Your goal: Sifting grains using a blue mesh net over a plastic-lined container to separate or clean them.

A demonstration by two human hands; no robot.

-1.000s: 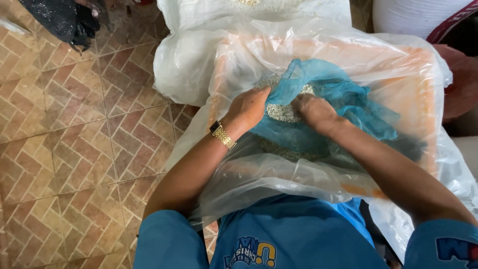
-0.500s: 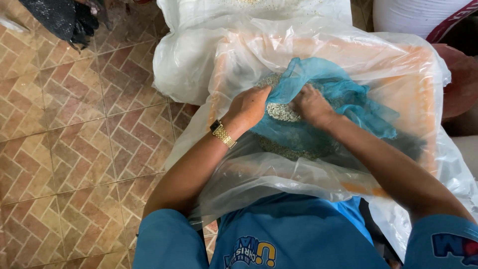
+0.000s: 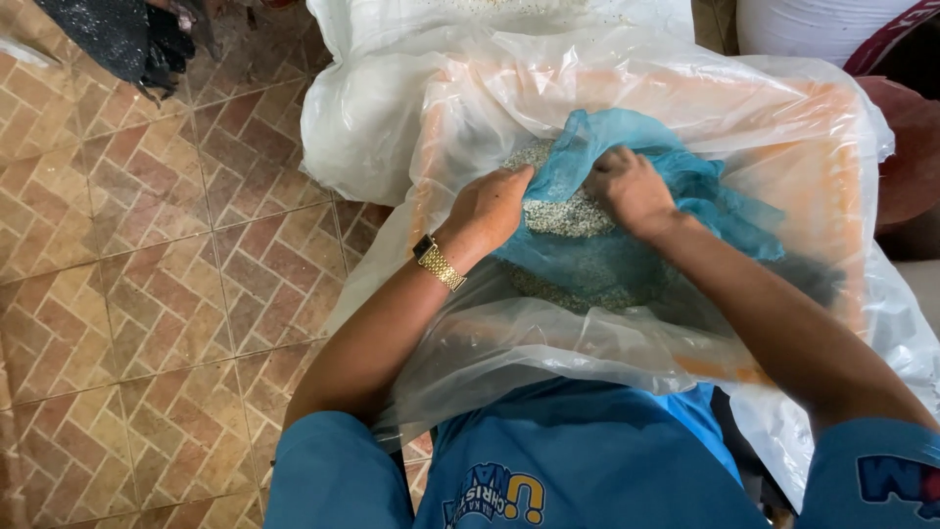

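Both hands grip the blue bag's mouth: left hand (image 3: 494, 206) pinches the near-left edge, right hand (image 3: 627, 186) seemingly clenched on the right. Grain (image 3: 568, 211) lies between them, inside the blue bag (image 3: 627, 264).

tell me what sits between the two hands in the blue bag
In the head view, a heap of pale grains lies between the left hand and right hand.

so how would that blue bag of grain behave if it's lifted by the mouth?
Blue bag is thin, crumpled film: likely floppy, sagging. The pale grain heaped inside probably makes it heavy and shifts. Both hands, left hand, right hand, grip its rim.
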